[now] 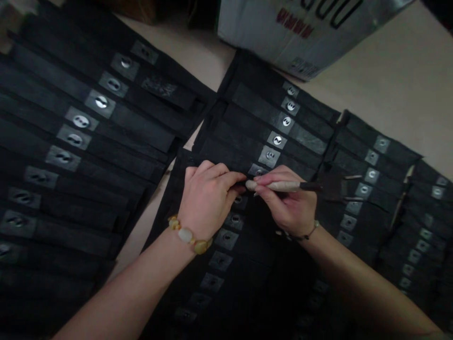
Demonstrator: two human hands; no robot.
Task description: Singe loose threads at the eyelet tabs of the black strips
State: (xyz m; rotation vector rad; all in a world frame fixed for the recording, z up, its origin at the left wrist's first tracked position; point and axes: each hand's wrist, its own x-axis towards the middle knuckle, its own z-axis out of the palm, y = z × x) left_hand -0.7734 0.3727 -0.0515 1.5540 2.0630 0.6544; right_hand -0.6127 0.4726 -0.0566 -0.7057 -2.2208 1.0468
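Note:
My right hand [292, 200] is closed around a pen-like tool [285, 186] with a pale, wrapped grip and a dark shaft pointing right. Its blunt left end meets the fingertips of my left hand [208, 193], which are pinched at the edge of a black piece; what they hold there is too dark to make out. Both hands rest over a column of overlapping black pieces [244, 118]. Small grey squares with shiny round metal discs [277, 140] run diagonally down that column, and the hands cover part of it.
More overlapping black pieces with discs lie in rows at the left [138, 111] and right [378, 165]. A white printed box [269, 33] stands at the top on the pale surface [399, 80]. Dark objects are at the top edge.

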